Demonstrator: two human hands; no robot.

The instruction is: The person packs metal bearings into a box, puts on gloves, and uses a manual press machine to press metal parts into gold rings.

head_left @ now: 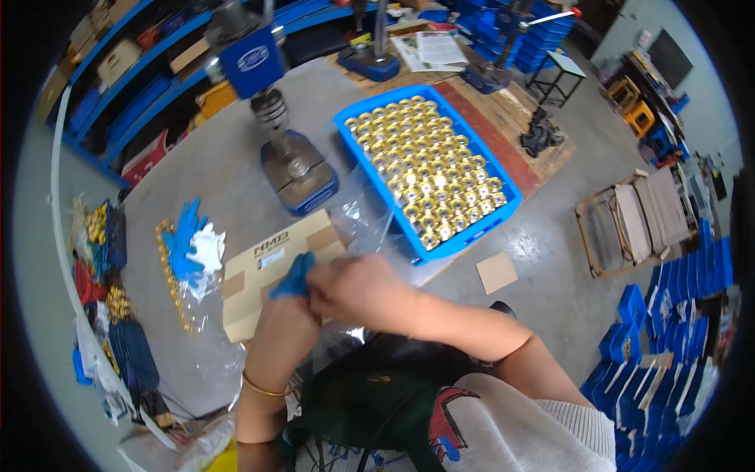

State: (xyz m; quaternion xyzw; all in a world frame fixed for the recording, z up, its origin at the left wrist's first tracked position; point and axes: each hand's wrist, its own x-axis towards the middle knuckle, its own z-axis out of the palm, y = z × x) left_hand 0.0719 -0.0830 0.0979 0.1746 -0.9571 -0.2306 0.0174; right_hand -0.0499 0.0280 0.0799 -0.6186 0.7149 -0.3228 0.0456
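Observation:
In front of me, my left hand (pixel 296 287) has a blue glove (pixel 296 277) over its fingers, while the wrist and back of the hand are bare. My right hand (pixel 358 287) is closed at the edge of that glove, its fingertips partly hidden and smeared by motion. How the left fingers are held inside the glove cannot be made out. Beneath both hands lies a cardboard box (pixel 244 287). Further left, another blue glove (pixel 185 240) rests beside a white glove or cloth (pixel 208 250) and a row of small gold-coloured parts (pixel 167 263).
A blue tray (pixel 509 206) packed with gold-coloured round metal parts (pixel 429 169) sits ahead to the right. A blue-based press (pixel 303 177) stands ahead. Clear plastic film (pixel 358 212) lies between them. Blue shelving (pixel 134 118) lines the back left. Stacked blue bins (pixel 657 346) stand on the right.

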